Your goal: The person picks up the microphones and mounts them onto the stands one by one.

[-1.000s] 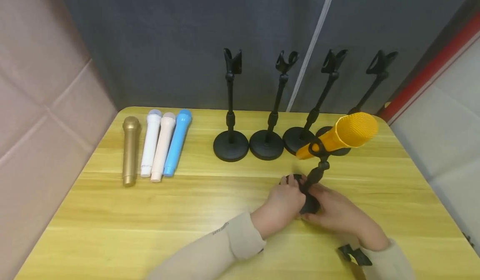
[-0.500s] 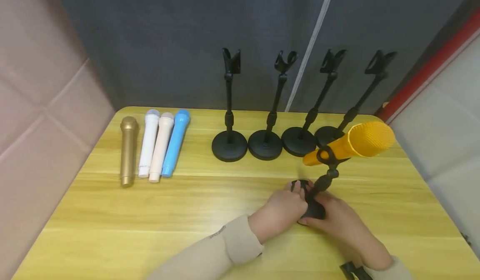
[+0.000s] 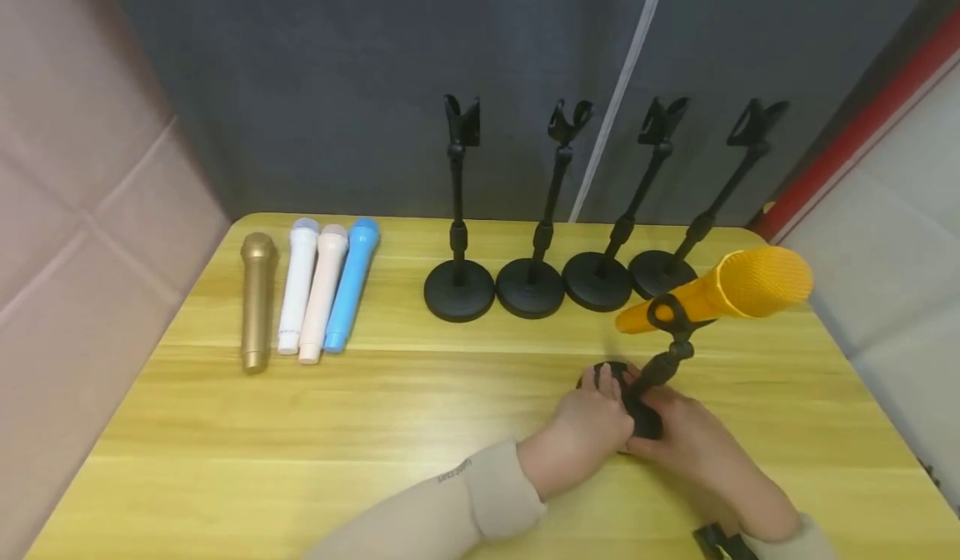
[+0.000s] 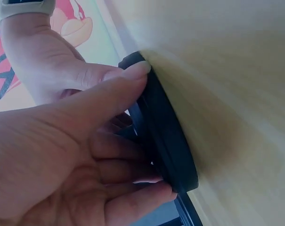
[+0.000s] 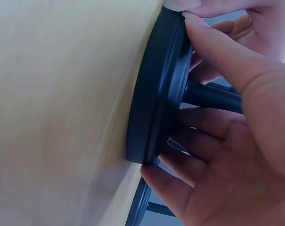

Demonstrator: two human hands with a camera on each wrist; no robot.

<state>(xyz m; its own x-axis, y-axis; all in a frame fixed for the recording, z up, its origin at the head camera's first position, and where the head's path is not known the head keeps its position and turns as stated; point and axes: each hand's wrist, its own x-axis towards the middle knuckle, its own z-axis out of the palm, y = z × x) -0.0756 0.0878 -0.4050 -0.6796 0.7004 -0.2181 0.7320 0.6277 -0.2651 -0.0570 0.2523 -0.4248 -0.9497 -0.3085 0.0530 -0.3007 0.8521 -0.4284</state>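
A yellow-orange microphone (image 3: 750,285) sits tilted in the clip of a black microphone stand (image 3: 647,420) at the right front of the table. My left hand (image 3: 583,437) grips the left side of the stand's round base. On the base's right side, my right hand (image 3: 693,443) holds the rim. In the left wrist view, the left thumb and fingers span the base (image 4: 163,127). The right wrist view shows the right thumb and fingers around the base's edge (image 5: 158,89), close to the other hand. The hands partly hide the base in the head view.
Several black stands with bare clips, including the leftmost stand (image 3: 459,290), line the table's back. At left lie a gold microphone (image 3: 257,302), a white microphone (image 3: 297,289), a pale pink microphone (image 3: 323,293) and a blue microphone (image 3: 352,285). A dark panel (image 3: 337,85) stands behind.
Both hands have shifted the stand, with the orange microphone in it, to the right and slightly nearer the front edge. The far-right stand's base is now less covered by the microphone.
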